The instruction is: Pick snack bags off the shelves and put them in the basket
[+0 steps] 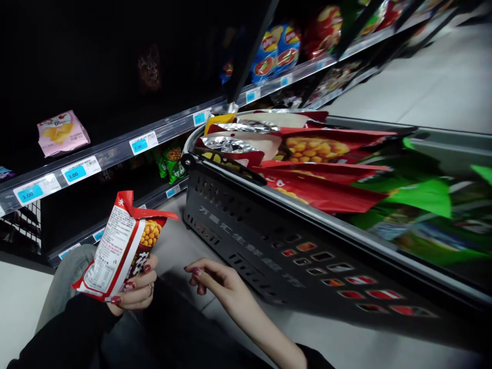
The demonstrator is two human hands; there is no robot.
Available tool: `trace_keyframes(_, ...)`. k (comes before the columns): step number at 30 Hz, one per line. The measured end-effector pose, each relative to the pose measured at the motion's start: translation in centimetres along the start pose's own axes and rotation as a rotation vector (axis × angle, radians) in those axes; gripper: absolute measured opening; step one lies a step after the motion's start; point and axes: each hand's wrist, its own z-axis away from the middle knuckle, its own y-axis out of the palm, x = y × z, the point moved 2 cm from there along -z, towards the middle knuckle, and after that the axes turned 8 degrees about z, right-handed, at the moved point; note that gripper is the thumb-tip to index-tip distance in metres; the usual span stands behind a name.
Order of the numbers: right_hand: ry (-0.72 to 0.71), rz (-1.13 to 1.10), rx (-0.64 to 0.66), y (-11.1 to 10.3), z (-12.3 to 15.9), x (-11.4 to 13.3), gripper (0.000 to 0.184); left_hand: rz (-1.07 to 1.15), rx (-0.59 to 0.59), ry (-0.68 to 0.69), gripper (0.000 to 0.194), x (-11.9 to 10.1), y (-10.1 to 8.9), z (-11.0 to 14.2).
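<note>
My left hand is closed around a stack of red snack packets with yellow puffed balls printed on them, held upright low at the left. My right hand hovers just to the right of it with the fingers loosely curled and nothing in them. It is close to the dark wall of a shopping basket. The basket is filled with more red snack bags and green bags.
Dark store shelves with blue price tags run along the left and back. A pink packet lies on one shelf; blue and red crisp bags stand farther along. My knee is at the lower left, and pale floor at the right.
</note>
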Motion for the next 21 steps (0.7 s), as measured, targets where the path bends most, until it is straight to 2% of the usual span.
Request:
trace_keyframes(3, 0.001, -0.009, 0.01, 0.0, -0.2, -0.3, 0.042, 0.133, -0.002, 0.028, 0.04, -0.5, 1.8, 0.5)
trace_keyframes(6, 0.006, -0.033, 0.006, 0.0, -0.3, -0.6, 0.04, 0.276, -0.019, 0.12, 0.024, -1.3, 3.4, 0.9)
trace_keyframes(9, 0.037, -0.064, 0.009, 0.1, -0.4, -0.8, 0.039, 0.455, -0.016, 0.173, 0.028, -1.7, 4.2, 0.9)
trace_keyframes(13, 0.048, -0.072, 0.013, 0.4, -0.6, -0.9, 0.039, 0.717, 0.03, 0.121, 0.027, -1.7, 4.6, 0.7)
trace_keyframes(21, 0.072, -0.064, 0.055, 0.9, -0.8, -1.4, 0.039, 0.722, 0.06, 0.105, 0.02, -1.5, 4.4, 0.9)
